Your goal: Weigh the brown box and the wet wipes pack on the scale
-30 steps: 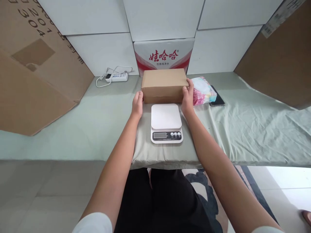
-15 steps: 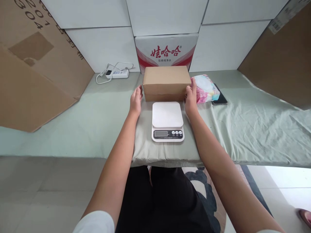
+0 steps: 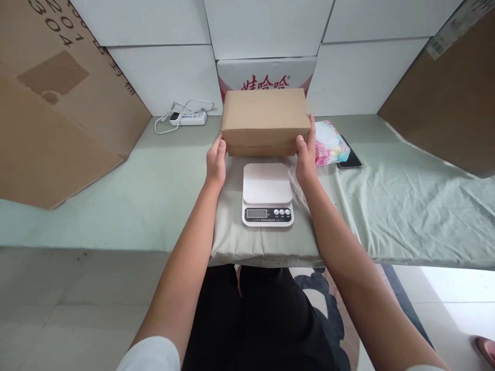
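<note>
Head view:
Cardboard box: a closed brown cardboard box [image 3: 264, 121] sits between both hands, just beyond the far edge of the scale; whether its underside touches the bench cannot be told.
Left hand: the left hand [image 3: 216, 161] presses flat against the box's left end, fingers up along the near left corner, grasping it.
Right hand: the right hand [image 3: 306, 154] clasps the box's right end, thumb on the near face.
Kitchen scale: a white digital kitchen scale [image 3: 267, 193] lies near the person, its platform bare, display and buttons on the near side.
Bench: the bench [image 3: 154, 190] carries a pale green cloth.
Far centre: a red-and-white printed carton [image 3: 266, 69] stands against the tiled wall behind the box.
Far left: a white power strip [image 3: 186, 118] with its cable.
Right: a pink tissue pack [image 3: 331, 141], touching a dark phone [image 3: 350, 159] just beyond it.
</note>
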Motion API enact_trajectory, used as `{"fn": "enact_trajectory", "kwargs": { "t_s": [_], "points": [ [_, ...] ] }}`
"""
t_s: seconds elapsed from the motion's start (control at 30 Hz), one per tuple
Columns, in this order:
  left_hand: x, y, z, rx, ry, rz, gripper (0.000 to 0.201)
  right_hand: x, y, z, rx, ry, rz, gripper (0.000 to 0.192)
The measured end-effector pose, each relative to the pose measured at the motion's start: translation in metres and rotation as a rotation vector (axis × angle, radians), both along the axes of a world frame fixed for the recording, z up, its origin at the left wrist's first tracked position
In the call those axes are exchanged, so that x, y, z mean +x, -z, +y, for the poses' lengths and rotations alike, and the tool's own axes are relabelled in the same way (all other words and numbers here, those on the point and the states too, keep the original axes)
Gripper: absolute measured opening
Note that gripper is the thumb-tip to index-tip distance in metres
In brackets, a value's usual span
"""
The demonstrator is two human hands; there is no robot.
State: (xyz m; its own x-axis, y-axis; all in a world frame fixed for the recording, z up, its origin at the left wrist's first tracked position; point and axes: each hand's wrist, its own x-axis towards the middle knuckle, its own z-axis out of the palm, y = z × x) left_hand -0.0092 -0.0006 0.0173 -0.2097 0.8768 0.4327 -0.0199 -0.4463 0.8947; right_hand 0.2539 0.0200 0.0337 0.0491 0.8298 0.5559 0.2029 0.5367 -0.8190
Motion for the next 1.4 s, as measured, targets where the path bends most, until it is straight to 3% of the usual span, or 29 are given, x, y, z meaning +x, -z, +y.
{"fn": "enact_trajectory", "kwargs": {
  "t_s": [0.1, 0.2, 0.33, 0.43, 0.63, 1.4],
  "points": [
    [0.0, -0.013, -0.03, 0.032, -0.027, 0.047, 0.081, 0.007, -0.016, -0.026, 0.053, 0.024, -0.059, 0.091],
    [0.0, -0.019, -0.069, 0.038, -0.011, 0.079, 0.08, 0.02, -0.021, -0.058, 0.084, 0.048, -0.133, 0.088],
    [0.001, -0.01, -0.111, 0.034, 0.022, 0.112, 0.079, 0.036, -0.007, -0.09, 0.096, 0.022, -0.168, 0.092],
    [0.003, 0.0, -0.127, 0.027, 0.023, 0.145, 0.082, 0.044, 0.005, -0.1, 0.093, 0.026, -0.164, 0.094],
    [0.004, 0.006, -0.133, 0.056, 0.044, 0.18, 0.079, 0.046, 0.014, -0.107, 0.115, 0.083, -0.173, 0.087],
    [0.002, 0.011, -0.141, 0.055, 0.024, 0.227, 0.075, 0.042, 0.01, -0.115, 0.146, 0.15, -0.129, 0.065]
  ]
}}
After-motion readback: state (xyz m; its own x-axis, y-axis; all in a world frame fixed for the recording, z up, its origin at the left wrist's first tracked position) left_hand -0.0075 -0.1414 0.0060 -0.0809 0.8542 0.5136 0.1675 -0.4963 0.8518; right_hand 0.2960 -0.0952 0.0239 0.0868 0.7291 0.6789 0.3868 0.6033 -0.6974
